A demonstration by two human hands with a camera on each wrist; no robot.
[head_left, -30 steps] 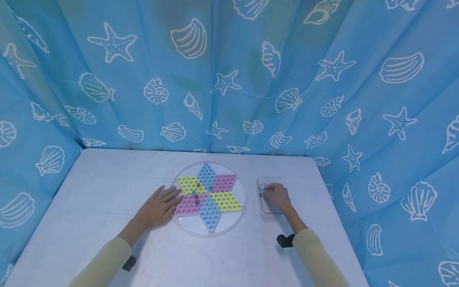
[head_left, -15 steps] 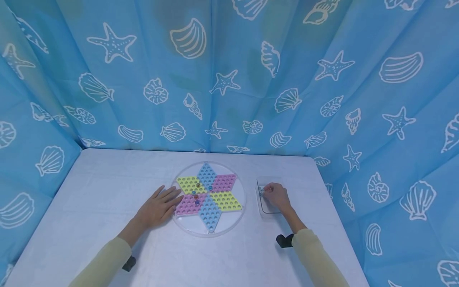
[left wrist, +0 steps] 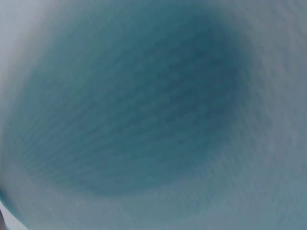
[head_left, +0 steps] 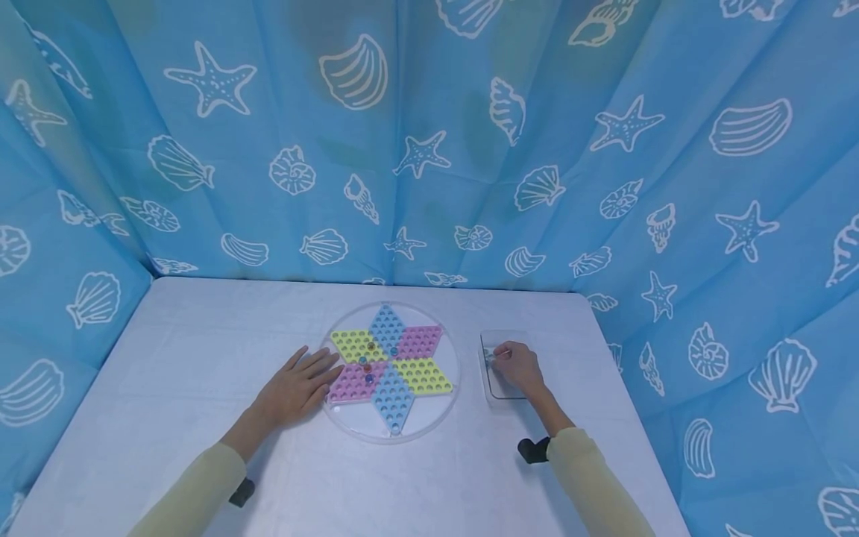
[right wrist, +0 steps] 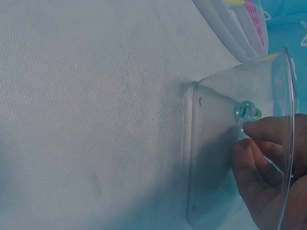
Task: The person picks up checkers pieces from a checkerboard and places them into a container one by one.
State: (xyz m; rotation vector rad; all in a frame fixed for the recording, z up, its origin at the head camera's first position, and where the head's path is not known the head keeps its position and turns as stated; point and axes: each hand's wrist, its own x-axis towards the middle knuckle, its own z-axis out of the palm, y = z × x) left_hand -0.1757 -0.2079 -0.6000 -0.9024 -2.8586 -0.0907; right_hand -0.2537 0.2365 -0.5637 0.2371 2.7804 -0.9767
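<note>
A round clear board (head_left: 439,421) with a star of pink, yellow and blue hole-filled diamonds lies mid-table. Several marbles, among them a red-brown marble (head_left: 367,368) and a dark blue marble (head_left: 369,379), sit in its holes. My left hand (head_left: 291,391) rests at the board's left rim, fingers extended over the edge of the pink diamond. Inside a clear plastic box (head_left: 493,401), my right hand (head_left: 517,367) has thumb and fingers curled close together. Greenish clear marbles (right wrist: 248,108) lie right at its fingertips; whether it pinches one I cannot tell.
A white cloth covers the table (head_left: 268,313). Behind and beside it hangs a blue curtain (head_left: 450,194) printed with white shells and starfish. The box's upright wall (right wrist: 288,96) stands around the right fingers. Only a blurred teal and grey surface fills the left wrist view.
</note>
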